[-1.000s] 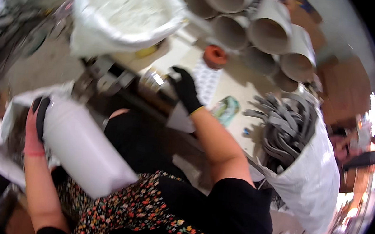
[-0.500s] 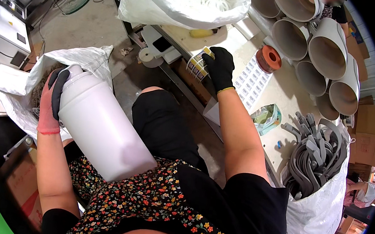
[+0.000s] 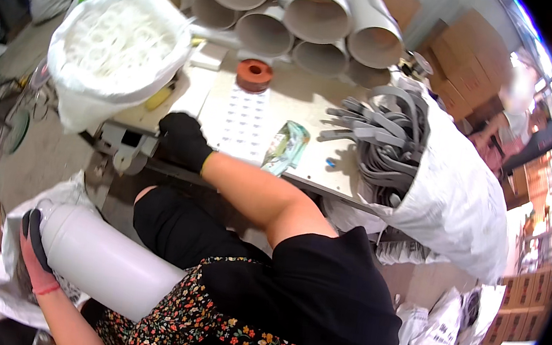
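Observation:
A large white plastic bottle-like container (image 3: 109, 263) lies tilted across my lap, its neck end to the left and its base against my floral apron. My left hand (image 3: 38, 250), in a pink glove with dark fingers, is closed on the neck end. My right hand (image 3: 183, 142), in a black glove with a yellow cuff, is at the near edge of the worktable (image 3: 308, 170). Its fingers are curled, and what they hold, if anything, is hidden. Beyond it on the table lies a white sheet of small printed labels (image 3: 244, 122), with an orange-brown tape roll (image 3: 254, 76) at its far end.
A white sack of pale rings (image 3: 119, 44) stands at the far left, and grey pipes (image 3: 267, 34) are stacked behind the table. To the right, a sack (image 3: 460, 191) holds grey straps (image 3: 389, 146). A greenish plastic packet (image 3: 286, 148) lies on the table. Another person (image 3: 510, 110) is at the far right.
My view has turned to the right. The yellow printed labels that were at my right hand no longer show. My left hand keeps its hold on the container.

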A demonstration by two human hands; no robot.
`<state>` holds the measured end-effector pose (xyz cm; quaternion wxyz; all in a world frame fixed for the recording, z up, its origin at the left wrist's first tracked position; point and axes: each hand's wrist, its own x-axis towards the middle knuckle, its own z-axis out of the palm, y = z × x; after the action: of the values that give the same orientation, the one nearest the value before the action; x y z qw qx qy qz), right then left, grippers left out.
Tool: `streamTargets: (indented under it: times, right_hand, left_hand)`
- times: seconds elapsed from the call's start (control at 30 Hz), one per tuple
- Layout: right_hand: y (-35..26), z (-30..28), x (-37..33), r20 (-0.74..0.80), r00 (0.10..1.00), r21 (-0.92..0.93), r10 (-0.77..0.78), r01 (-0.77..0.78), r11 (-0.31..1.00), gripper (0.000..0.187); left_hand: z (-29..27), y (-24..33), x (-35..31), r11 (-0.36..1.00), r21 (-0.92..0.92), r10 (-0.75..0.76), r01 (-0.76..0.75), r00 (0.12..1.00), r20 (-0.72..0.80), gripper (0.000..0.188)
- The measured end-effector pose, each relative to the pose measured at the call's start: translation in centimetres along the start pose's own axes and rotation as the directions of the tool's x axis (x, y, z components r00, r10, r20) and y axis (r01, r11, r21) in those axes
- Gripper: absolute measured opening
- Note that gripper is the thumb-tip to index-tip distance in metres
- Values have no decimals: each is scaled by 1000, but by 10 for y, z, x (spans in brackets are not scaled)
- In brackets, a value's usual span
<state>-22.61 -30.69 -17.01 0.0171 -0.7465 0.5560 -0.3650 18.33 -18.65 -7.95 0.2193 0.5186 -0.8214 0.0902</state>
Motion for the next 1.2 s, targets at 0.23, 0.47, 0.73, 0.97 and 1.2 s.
streamTargets:
  times: [0.23,0.47,0.73,0.97,1.2]
  right_hand:
    - [-57,-102,-51,145,989,287,36,-77,955,18]
    - [-55,-136,-54,71,997,286,5,-25,958,17]
    - [-55,-147,-35,89,995,288,-54,26,957,15]
    - [-62,-120,-26,95,992,446,-88,37,894,18]
    - [-149,-113,-20,290,953,723,-90,-156,673,8]
  left_hand:
    - [27,15,43,914,-402,-43,46,999,17,34]
    - [37,52,76,269,-881,-345,390,893,290,27]
    - [25,54,76,506,-808,-311,301,938,155,30]
    - [-11,62,51,606,-704,-440,372,893,92,30]
    - [-27,61,21,707,-569,-525,421,851,-23,30]
